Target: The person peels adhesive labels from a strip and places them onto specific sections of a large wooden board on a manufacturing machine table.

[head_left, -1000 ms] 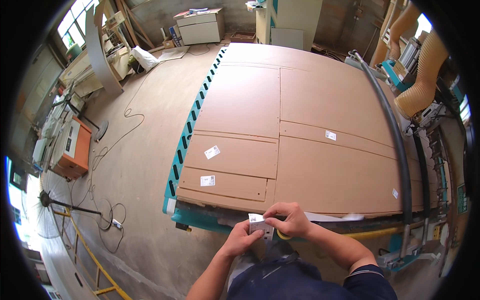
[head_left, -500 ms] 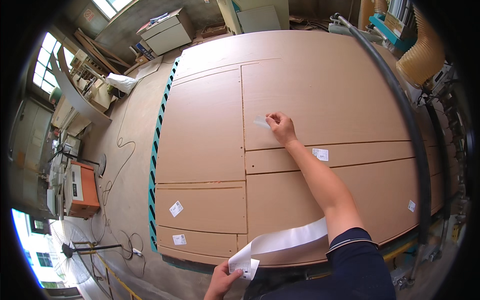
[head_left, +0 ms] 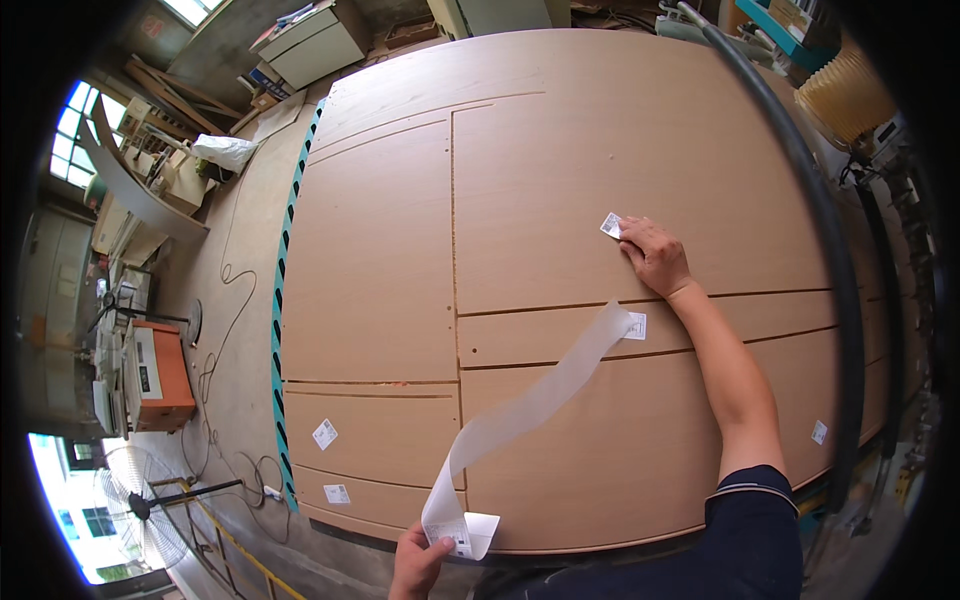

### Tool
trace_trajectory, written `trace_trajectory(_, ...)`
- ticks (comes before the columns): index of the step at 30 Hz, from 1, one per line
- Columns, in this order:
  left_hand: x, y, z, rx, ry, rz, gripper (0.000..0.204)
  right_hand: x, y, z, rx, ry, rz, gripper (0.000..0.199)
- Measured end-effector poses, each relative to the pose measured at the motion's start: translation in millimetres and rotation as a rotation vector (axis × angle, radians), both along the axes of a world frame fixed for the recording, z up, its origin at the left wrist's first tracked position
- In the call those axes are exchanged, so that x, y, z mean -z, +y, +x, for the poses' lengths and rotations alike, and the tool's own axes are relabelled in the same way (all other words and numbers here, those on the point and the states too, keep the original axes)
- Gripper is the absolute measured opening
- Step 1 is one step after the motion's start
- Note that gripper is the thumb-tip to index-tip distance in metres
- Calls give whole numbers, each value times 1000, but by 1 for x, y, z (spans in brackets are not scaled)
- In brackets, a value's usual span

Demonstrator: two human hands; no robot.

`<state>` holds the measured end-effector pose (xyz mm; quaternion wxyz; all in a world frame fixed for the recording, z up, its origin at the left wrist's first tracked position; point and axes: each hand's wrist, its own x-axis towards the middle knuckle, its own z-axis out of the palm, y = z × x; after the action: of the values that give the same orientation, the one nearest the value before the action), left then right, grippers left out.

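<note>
My right hand (head_left: 655,253) reaches far out over a large brown board (head_left: 560,180) cut into several panels. Its fingers press a small white label (head_left: 610,225) flat on a big upper panel. My left hand (head_left: 420,560) stays at the near edge, gripping the end of a long translucent backing strip (head_left: 530,405) with a white label at its lower end. The strip curls up and across the board toward another stuck label (head_left: 636,326). More labels sit on the small near-left panels (head_left: 325,434) and near the right edge (head_left: 819,432).
A teal-striped table edge (head_left: 279,330) borders the board's left side. On the concrete floor to the left lie cables, an orange machine (head_left: 160,375) and a standing fan (head_left: 150,495). A black hose (head_left: 820,230) and tan duct (head_left: 845,95) run along the right. Cabinets stand at the back.
I have leaned farther over the board. My right hand has gone from peeling at the strip to stretching out and pressing a label down; the strip has uncurled across the panels.
</note>
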<state>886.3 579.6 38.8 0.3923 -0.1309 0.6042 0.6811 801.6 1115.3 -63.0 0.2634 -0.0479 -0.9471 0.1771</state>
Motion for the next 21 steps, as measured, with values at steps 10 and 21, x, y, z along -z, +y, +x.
trace_trajectory(10, -35, 49, -52, -27, 116, 92, 35, -13, -27, 23, 46, -402, 98, 61)
trace_trajectory(21, -36, 2, -43, -17, 211, 115, 23, -158, -216, 67, -160, 202, -472, 14)
